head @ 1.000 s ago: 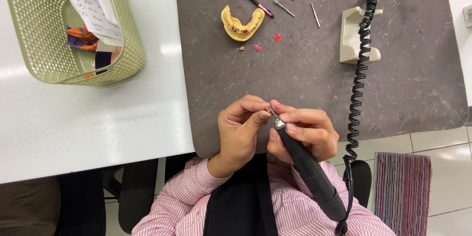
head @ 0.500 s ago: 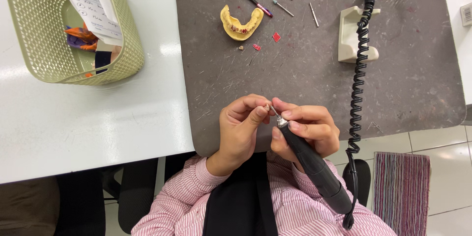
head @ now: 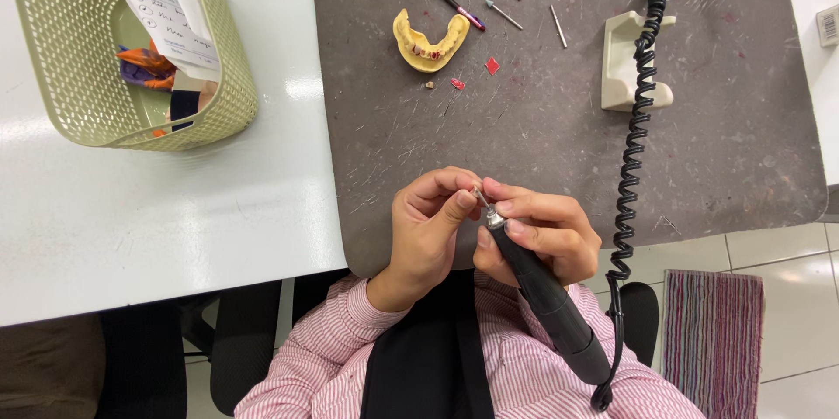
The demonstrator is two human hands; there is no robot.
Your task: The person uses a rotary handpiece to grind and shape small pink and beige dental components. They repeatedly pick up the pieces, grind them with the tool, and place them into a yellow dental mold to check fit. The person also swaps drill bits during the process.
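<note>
Two hands meet at the near edge of the grey mat (head: 559,122) that covers this part of the white desk (head: 175,227). Our right hand (head: 542,231) wraps closed around a black rotary handpiece (head: 546,297), gripping it near its silver collar, with the thin metal bur at its tip pointing up and left. Our left hand (head: 428,227) has its fingers (head: 459,203) pinched narrow against that tip; whatever small piece they hold is hidden, so we cannot tell what it is. The handpiece's body slants down over our pink striped shirt, and its coiled black cord (head: 638,122) runs up along the right of the mat, past a cream tool holder (head: 625,65). Farther up the mat lies a yellow dental cast (head: 428,41), with red bits just beside it and loose burs (head: 507,0) near. A green mesh basket (head: 218,96) stands well apart on the left.
</note>
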